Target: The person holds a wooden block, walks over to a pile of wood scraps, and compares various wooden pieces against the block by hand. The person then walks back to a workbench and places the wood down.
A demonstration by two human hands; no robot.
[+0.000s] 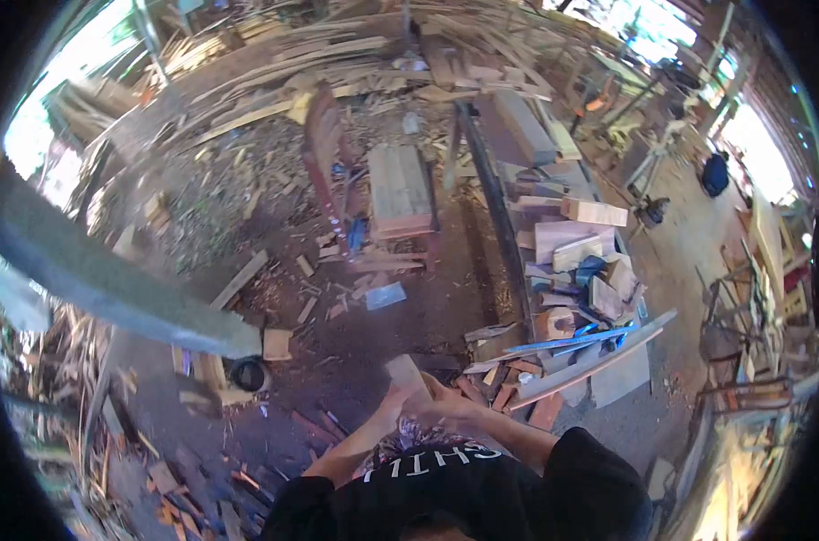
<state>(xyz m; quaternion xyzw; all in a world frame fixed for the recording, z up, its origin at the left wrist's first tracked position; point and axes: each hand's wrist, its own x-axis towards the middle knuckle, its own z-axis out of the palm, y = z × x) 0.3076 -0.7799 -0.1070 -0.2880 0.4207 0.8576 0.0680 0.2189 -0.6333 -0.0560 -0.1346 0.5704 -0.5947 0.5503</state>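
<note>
A pale wooden block [407,375] is held close in front of my body, its upper end sticking out between my hands. My left hand [390,408] is closed on its left side, and my right hand [443,402] is closed on its right side. The fingers are small and partly blurred, and the block's lower part is hidden by the hands and wrists. Below the hands is the black shirt [436,478] with white letters.
A grey post [121,279] slants in from the left. At the right, a long bench [553,234] carries wood blocks and boards. Thick planks [398,189] lie ahead, near a blue-white sheet [386,296]. Wood scraps [184,505] litter the ground at lower left.
</note>
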